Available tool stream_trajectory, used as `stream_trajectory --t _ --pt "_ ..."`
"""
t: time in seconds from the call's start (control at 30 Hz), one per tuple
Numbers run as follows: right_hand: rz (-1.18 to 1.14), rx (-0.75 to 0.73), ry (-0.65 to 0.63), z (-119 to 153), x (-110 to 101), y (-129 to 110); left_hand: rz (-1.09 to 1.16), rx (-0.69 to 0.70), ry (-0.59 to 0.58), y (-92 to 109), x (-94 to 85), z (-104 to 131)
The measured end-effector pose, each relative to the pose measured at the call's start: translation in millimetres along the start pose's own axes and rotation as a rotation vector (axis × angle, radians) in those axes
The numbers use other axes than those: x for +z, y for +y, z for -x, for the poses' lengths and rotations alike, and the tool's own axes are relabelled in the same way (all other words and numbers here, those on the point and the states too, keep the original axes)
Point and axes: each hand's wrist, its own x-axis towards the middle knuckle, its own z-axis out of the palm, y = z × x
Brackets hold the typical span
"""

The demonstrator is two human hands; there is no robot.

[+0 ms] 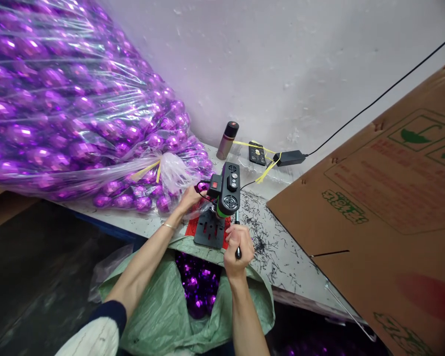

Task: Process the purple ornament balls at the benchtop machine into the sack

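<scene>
Small black machine (229,190) standing at front edge of the counter (300,277). We are gripping its lever handle (238,253), right hand (240,244) fully fisted. Left hand (191,199) is curling beside the machine, fingertips hidden; we aren't managing to tell its hold.

Head-worn view, forward and downward

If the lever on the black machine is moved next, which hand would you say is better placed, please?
Probably the right hand: it is closed around the lever's black handle, while the left hand, partly hidden, is at the left side of the black machine.
</scene>
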Motion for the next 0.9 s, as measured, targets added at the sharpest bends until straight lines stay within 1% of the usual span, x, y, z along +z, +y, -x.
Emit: stream_trajectory --t 0.1,0.23,0.3,0.37,0.47,0.6,0.67,0.77,0.9 --pt "-0.002 0.013 0.012 -1.4 0.5 -1.7 0.345 -0.172 -0.007 1.4 -26.2 28.5" --pt "-0.002 0.015 0.011 -4.6 0.2 -4.2 0.735 -0.284 -0.039 9.5 -60.6 65.2" --pt "0.001 0.016 0.005 -6.3 -0.5 -5.1 0.862 -0.336 -0.037 13.6 -71.4 78.6" --pt "0.004 0.018 0.004 -8.5 -1.5 -5.7 0.928 -0.363 -0.040 15.7 -75.6 90.3" --pt "-0.005 0.028 0.004 -13.9 -2.8 -6.7 0.907 -0.369 -0.076 14.5 -70.3 107.7" --pt "-0.015 0.078 0.008 -25.7 -4.4 -8.8 0.802 -0.402 -0.165 8.5 -53.1 127.5" --pt "-0.015 0.097 0.001 -31.2 -5.1 -10.0 0.782 -0.421 -0.181 5.5 -44.6 133.6" --pt "-0.011 0.091 -0.008 -35.6 -6.1 -11.7 0.787 -0.426 -0.141 2.2 -35.1 138.1" --pt "0.000 0.068 -0.019 -35.2 -6.9 -13.5 0.765 -0.416 -0.074 0.6 -30.0 139.9"
